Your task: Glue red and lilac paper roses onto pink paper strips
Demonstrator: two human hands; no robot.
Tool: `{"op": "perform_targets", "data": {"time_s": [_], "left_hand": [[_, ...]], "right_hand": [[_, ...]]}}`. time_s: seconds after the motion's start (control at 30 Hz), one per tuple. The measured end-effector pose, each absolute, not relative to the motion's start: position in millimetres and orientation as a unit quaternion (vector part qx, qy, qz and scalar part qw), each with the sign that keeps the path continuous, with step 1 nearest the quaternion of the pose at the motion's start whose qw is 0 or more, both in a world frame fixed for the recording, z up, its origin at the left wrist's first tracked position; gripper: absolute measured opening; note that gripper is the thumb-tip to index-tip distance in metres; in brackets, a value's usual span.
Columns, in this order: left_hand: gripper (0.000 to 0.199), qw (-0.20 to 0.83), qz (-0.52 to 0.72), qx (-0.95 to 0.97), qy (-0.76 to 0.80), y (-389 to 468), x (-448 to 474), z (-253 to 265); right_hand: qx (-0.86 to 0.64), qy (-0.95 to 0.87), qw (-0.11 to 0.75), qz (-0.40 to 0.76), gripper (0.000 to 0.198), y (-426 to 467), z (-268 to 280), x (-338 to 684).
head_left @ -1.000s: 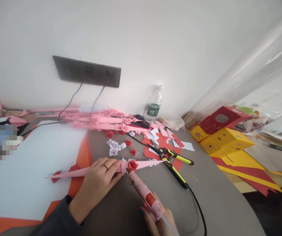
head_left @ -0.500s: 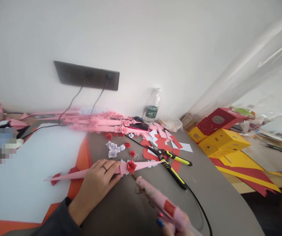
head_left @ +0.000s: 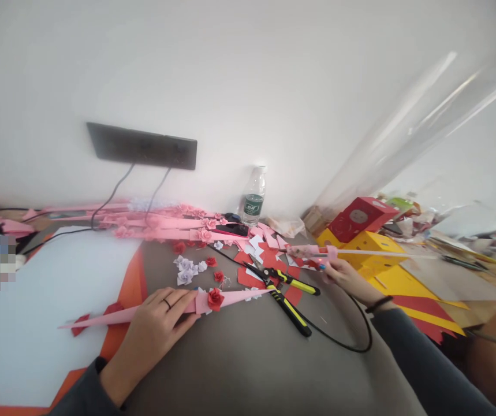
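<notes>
Pink strip [head_left: 235,297] (one held), one glue gun [head_left: 310,252], two hands [head_left: 156,318]

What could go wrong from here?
The glue gun in the right hand points toward loose red paper scraps; if hot, it might drip on them.
The black cable loops near the pliers and could snag them.
If the left hand slips, the pink paper strip may shift.

Plain pale wall [head_left: 248,75] filling the upper view, softly lit, a long dark socket panel [head_left: 141,147] slanting across it; below, the grey surface [head_left: 230,370], and over right, clear plastic [head_left: 425,110] catching bright streaks of light.
</notes>
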State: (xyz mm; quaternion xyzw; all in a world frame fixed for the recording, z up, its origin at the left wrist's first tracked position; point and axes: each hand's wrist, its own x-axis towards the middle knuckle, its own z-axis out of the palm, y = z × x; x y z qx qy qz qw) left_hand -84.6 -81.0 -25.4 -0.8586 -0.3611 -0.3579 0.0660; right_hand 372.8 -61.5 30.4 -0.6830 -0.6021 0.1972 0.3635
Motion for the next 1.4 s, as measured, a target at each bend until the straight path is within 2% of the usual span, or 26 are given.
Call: {"op": "perform_targets", "data": {"time_s": [0.1,0.27,0.4,0.53,0.6,0.7,0.87,0.93,1.03,1.1,1.4], "left_hand": [[0.023,0.065,-0.360,-0.855,-0.368,-81,-85,-27],[0.023,0.058,-0.349,-0.862,-0.363,-81,-86,-25],[0.022,0.066,-0.356,-0.859,-0.362,-81,-85,-22],[0.020,0.078,-0.364,-0.858,-0.354,-81,-83,-18],[0.020,0.080,-0.365,-0.859,-0.350,-81,-82,-17],[0.020,0.085,-0.365,-0.859,-0.350,-82,-82,-16],[0.021,0.076,-0.355,-0.863,-0.352,-83,-81,-18],[0.021,0.069,-0.352,-0.864,-0.354,-83,-81,-20],[0.020,0.059,-0.353,-0.863,-0.357,-84,-81,-21],[0.020,0.053,-0.353,-0.863,-0.358,-84,-81,-22],[0.023,0.034,-0.357,-0.864,-0.355,-85,-81,-20]], "right_hand": [[-0.660,-0.630,0.311,0.264,0.061,-49,8,370],[-0.663,-0.630,0.333,0.230,0.058,-49,-5,370],[-0.681,-0.618,0.360,0.155,0.062,-76,-9,382],[-0.739,-0.571,0.356,0.032,0.040,-123,-7,381],[-0.714,-0.610,0.334,0.078,0.045,-139,3,362],[-0.631,-0.684,0.311,0.191,0.037,-134,38,309],[-0.523,-0.785,0.281,0.177,0.029,-52,88,201],[-0.496,-0.825,0.235,0.131,0.024,-13,87,168],[-0.463,-0.885,0.053,0.004,0.023,30,70,135],[-0.449,-0.893,0.005,-0.024,0.021,44,60,123],[-0.385,-0.916,-0.081,-0.077,0.028,57,58,116]]}}
